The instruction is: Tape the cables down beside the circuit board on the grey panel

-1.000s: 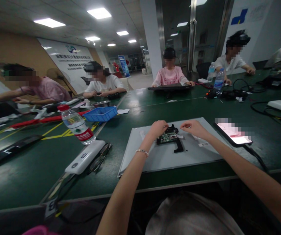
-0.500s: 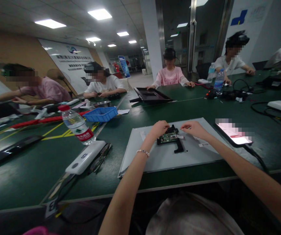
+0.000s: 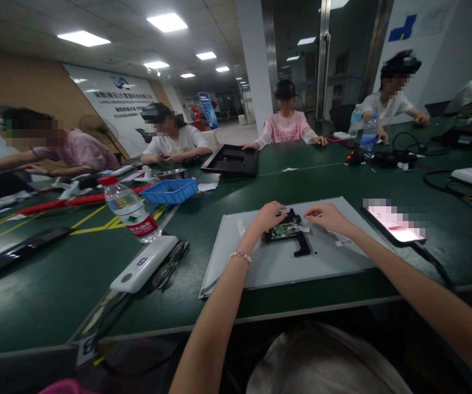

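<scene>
Black frame (image 3: 230, 160): slid from 12 to 11 o'clock of pale panel (image 3: 260, 268)
Circuit board (image 3: 284, 230): green, black-bracketed
Left hand (image 3: 268, 217), right hand (image 3: 327, 216): fingers curled, grip unclear

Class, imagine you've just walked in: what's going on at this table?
Someone is working on a circuit board lying on a pale panel. The left hand is at the board's far side, the right hand just right of it; whether either grips anything is unclear. Across the table, a person in pink rests one hand on a black casing.
</scene>
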Tool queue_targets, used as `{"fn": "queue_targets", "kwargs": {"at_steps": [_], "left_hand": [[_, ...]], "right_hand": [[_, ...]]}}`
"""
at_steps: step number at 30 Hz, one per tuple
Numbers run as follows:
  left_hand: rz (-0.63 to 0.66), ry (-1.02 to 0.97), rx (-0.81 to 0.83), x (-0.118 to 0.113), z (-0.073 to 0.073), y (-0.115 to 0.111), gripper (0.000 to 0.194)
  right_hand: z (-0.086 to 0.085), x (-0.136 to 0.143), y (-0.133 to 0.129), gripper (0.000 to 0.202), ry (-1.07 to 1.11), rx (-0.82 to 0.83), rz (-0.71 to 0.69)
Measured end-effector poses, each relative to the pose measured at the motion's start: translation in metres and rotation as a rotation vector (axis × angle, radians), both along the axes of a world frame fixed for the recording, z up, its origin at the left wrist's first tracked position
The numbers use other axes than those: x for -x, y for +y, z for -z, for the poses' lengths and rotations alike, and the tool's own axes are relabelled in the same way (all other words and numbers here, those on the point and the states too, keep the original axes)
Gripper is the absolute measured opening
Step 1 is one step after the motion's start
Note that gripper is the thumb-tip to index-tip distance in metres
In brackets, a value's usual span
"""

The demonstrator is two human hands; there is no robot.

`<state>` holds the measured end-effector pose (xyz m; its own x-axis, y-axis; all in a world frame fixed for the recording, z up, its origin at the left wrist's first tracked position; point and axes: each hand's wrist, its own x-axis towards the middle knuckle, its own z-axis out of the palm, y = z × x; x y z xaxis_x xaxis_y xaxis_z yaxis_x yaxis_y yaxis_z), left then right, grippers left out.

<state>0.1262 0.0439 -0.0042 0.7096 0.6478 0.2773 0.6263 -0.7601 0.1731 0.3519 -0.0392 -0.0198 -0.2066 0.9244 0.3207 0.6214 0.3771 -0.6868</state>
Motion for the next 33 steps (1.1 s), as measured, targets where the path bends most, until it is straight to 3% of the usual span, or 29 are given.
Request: {"fn": "queue_targets", "kwargs": {"at_steps": [19, 25, 28, 33], "left_hand": [[-0.063, 0.085, -0.063, -0.004, -0.001, 0.0, 0.023], [-0.098, -0.114, -0.127, -0.004, -0.014, -0.008, 0.021], [-0.093, -0.259, -0.076, -0.003, -0.022, -0.01, 0.018], [0.022, -0.419, 0.072, -0.01, -0.025, -0.02, 0.014]], "right_hand": [[0.006, 0.002, 0.003, 0.015, -0.01, 0.026, -0.023], [0.005, 0.005, 0.001, 0.019, 0.052, -0.01, 0.003], [0.003, 0.011, 0.001, 0.027, 0.14, -0.057, 0.015], [0.002, 0.022, 0.003, 0.034, 0.259, -0.125, 0.014]]}}
